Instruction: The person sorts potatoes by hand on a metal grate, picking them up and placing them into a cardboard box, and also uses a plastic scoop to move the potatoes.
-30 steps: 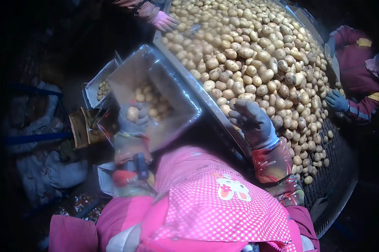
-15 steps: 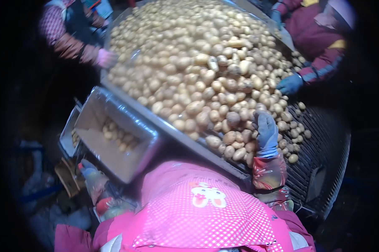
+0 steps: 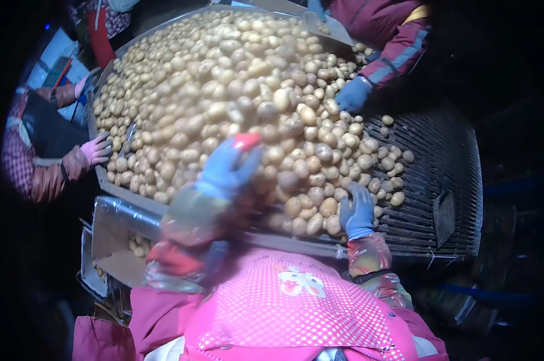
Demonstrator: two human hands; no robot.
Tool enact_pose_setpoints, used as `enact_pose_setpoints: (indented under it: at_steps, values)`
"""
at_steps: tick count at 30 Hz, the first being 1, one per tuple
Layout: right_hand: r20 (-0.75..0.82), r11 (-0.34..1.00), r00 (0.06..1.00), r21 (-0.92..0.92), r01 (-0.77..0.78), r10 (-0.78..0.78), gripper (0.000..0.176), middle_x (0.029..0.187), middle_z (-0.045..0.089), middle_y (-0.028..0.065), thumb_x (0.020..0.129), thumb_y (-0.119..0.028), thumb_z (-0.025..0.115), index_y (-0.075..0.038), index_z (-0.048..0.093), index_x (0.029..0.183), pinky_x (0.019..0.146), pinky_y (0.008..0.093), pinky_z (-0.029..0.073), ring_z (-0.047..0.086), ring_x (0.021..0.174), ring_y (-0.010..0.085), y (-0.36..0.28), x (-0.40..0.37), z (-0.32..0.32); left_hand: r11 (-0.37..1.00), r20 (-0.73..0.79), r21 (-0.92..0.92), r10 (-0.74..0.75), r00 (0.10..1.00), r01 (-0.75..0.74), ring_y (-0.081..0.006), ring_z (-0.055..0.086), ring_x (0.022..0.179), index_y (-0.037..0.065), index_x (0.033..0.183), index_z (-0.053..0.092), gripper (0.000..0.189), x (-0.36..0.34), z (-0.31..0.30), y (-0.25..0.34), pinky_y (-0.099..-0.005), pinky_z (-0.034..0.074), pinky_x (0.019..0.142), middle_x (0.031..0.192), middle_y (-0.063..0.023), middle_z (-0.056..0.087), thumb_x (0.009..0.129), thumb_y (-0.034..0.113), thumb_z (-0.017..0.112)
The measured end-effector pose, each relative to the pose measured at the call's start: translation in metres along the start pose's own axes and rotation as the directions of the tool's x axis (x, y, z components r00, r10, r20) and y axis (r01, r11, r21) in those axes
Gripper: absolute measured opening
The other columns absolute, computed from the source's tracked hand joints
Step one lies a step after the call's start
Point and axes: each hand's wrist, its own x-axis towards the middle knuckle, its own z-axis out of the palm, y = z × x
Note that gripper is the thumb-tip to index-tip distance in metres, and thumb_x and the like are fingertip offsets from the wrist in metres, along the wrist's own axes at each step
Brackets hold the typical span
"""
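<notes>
A wide heap of potatoes (image 3: pixel 223 78) covers the sorting table in front of me. My left hand (image 3: pixel 230 165), in a blue glove with a red fingertip, is over the near part of the heap. It is blurred by motion, but a gap shows between its fingers and nothing is seen in it. My right hand (image 3: pixel 357 210), also in a blue glove, rests against potatoes at the heap's near right edge. Its fingers are apart, with several potatoes (image 3: pixel 329 207) just left of it.
A box (image 3: pixel 118 268) with some potatoes inside stands at the near left. Dark slatted bars (image 3: pixel 422 198) run along the right. A co-worker's blue glove (image 3: pixel 354 94) touches the heap at far right; another's pink glove (image 3: pixel 96 148) is at its left edge.
My left hand has risen from beside the box at the lower left to over the potatoes. My right hand remains at the heap's near right edge. The view has turned.
</notes>
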Motion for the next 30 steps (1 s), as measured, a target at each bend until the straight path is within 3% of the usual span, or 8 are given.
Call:
enact_pose_setpoints:
  at_steps: [3,7,11,15,18,22,28,30]
  values:
    - [0.032,0.993,0.997,0.097,-0.068,0.065,0.030,0.118,0.065,0.0170,0.085,-0.012,0.067,-0.005,0.064,0.114,0.101,0.0472,0.046,0.060,0.113,0.0382,0.011,0.000,0.005,0.915,0.124,0.356,0.155,0.980,-0.190,-0.0391,0.060,0.108,0.007,0.125,0.062,0.043,0.057,0.059,0.011,-0.0450,0.048,0.097,0.114,-0.0174,0.065,0.088,0.026,0.075]
    - [0.103,0.982,0.993,0.176,-0.072,0.055,0.028,0.117,0.066,0.0160,0.086,-0.011,0.066,-0.008,0.065,0.115,0.102,0.0474,0.045,0.060,0.113,0.0372,0.020,0.007,-0.006,0.875,0.339,0.304,0.270,0.901,-0.376,-0.0391,0.059,0.108,0.008,0.130,0.059,0.050,0.091,0.103,-0.025,-0.0469,0.044,0.101,0.126,-0.0185,0.061,0.084,0.023,0.072]
    - [0.032,0.979,0.999,0.202,0.010,-0.017,0.028,0.118,0.066,0.0161,0.087,-0.009,0.064,-0.009,0.066,0.115,0.102,0.0478,0.046,0.060,0.113,0.0375,0.023,0.010,-0.005,0.845,0.285,-0.347,-0.319,0.904,0.407,-0.0227,0.056,0.121,0.009,0.148,0.046,0.057,0.064,0.090,0.001,-0.0358,0.049,0.099,0.136,-0.0113,0.059,0.094,0.009,0.064]
    - [0.042,0.981,0.999,0.195,-0.004,-0.004,0.026,0.117,0.066,0.0167,0.087,-0.007,0.063,-0.008,0.066,0.112,0.102,0.0490,0.046,0.061,0.111,0.0392,0.021,0.013,-0.004,0.888,0.171,-0.346,-0.257,0.951,0.303,-0.0224,0.059,0.116,0.008,0.144,0.047,0.053,0.031,0.062,0.010,-0.0380,0.052,0.096,0.137,-0.0108,0.056,0.094,0.002,0.062]
    - [0.018,0.987,1.000,0.158,0.015,-0.018,0.024,0.116,0.067,0.0172,0.087,-0.007,0.063,-0.006,0.066,0.111,0.101,0.0491,0.047,0.061,0.111,0.0392,0.023,0.009,0.002,0.200,0.206,-0.894,-0.611,0.765,0.401,-0.0250,0.065,0.099,0.007,0.118,0.066,0.026,0.016,0.058,0.029,-0.0393,0.052,0.089,0.119,-0.0070,0.064,0.092,0.009,0.062]
    - [0.048,0.994,0.999,0.105,-0.026,0.021,0.024,0.115,0.067,0.0175,0.087,-0.005,0.064,-0.005,0.066,0.111,0.100,0.0482,0.047,0.062,0.110,0.0377,0.019,0.009,0.004,-0.694,0.615,-0.692,-0.425,0.664,0.197,-0.0156,0.046,0.061,0.013,0.121,0.056,0.020,0.006,0.038,-0.005,-0.0271,0.037,0.046,0.105,-0.0057,0.060,0.105,0.021,0.047]
    - [-0.007,0.998,1.000,0.062,-0.025,0.025,0.025,0.115,0.068,0.0161,0.087,-0.005,0.065,-0.005,0.065,0.112,0.099,0.0450,0.047,0.063,0.110,0.0355,0.020,0.006,0.012,0.151,0.246,-0.815,-0.784,0.570,0.560,-0.0159,0.048,0.051,0.015,0.122,0.060,0.040,-0.012,0.028,-0.041,-0.0281,0.037,0.040,0.092,-0.0088,0.068,0.106,0.048,0.043]
    - [-0.016,0.997,0.999,0.067,-0.047,0.048,0.025,0.116,0.068,0.0155,0.087,-0.006,0.065,-0.005,0.066,0.112,0.097,0.0446,0.048,0.064,0.109,0.0344,0.020,0.004,0.014,0.170,0.255,-0.801,-0.771,0.584,0.574,-0.0196,0.058,0.070,0.014,0.132,0.057,0.053,-0.022,0.019,-0.037,-0.0293,0.046,0.053,0.100,-0.0107,0.067,0.104,0.055,0.040]
